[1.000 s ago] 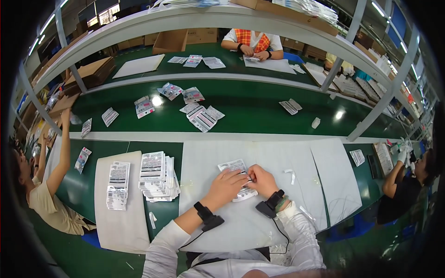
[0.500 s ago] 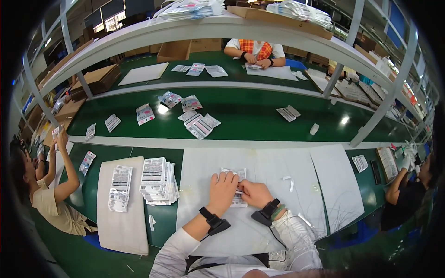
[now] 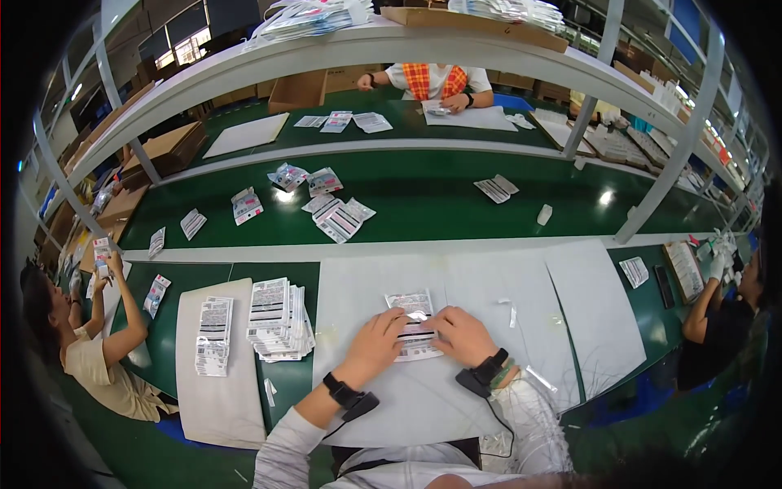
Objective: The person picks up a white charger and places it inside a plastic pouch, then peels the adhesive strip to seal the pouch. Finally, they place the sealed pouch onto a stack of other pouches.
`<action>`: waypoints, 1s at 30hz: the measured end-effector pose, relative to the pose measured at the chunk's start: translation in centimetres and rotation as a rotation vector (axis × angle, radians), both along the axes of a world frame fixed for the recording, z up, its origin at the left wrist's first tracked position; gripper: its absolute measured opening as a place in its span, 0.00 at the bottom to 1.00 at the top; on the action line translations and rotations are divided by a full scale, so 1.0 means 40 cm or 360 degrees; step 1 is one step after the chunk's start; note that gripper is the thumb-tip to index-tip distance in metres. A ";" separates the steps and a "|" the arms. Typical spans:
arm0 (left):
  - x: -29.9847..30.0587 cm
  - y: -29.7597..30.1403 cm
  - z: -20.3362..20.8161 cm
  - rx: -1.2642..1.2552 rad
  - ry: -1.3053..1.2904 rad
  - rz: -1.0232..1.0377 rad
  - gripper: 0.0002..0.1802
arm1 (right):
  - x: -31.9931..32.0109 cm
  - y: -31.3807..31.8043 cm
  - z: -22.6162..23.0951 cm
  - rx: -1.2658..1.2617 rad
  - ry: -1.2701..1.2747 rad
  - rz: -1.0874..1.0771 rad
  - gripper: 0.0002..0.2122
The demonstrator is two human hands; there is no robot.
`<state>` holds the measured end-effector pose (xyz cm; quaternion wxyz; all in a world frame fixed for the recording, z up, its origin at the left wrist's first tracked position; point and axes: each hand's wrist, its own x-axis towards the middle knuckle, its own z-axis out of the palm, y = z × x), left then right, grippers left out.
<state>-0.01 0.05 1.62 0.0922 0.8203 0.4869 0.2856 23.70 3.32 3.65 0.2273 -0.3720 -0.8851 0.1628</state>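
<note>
In front of me a flat white printed packet (image 3: 417, 350) with dark stripes and a clear, shiny strip lies on a white mat (image 3: 358, 407). My left hand (image 3: 375, 344) has its fingertips on the packet's left edge. From the other side, my right hand (image 3: 462, 334) grips the right edge with bent fingers. The thumbs are partly hidden. Left of the mat stands a stack of similar packets (image 3: 277, 318). Farther left, more packets (image 3: 214, 334) lie on a pale board (image 3: 220, 411).
Loose packets (image 3: 340, 220) are scattered over the green table (image 3: 423, 208). A white shelf (image 3: 326, 61) on grey posts crosses above. Small clear scraps (image 3: 511, 314) lie right of my hands. People work across from me (image 3: 440, 81) and at both sides (image 3: 98, 350).
My hands have moved apart to the packet's two sides, uncovering its middle. The person across has moved one hand out to the left. The whole view has shifted slightly.
</note>
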 end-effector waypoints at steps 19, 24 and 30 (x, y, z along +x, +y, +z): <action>-0.128 -0.038 -0.021 -0.0025 0.0422 -0.0320 0.30 | 0.061 0.025 -0.016 0.0021 -0.0277 0.0174 0.17; -0.134 -0.048 -0.014 -0.0113 0.0574 -0.0222 0.29 | 0.063 0.027 -0.015 -0.0005 -0.0291 0.0116 0.16; -0.133 -0.046 0.004 -0.0177 0.0558 -0.0324 0.32 | 0.038 0.032 -0.023 0.0038 -0.0059 0.0124 0.14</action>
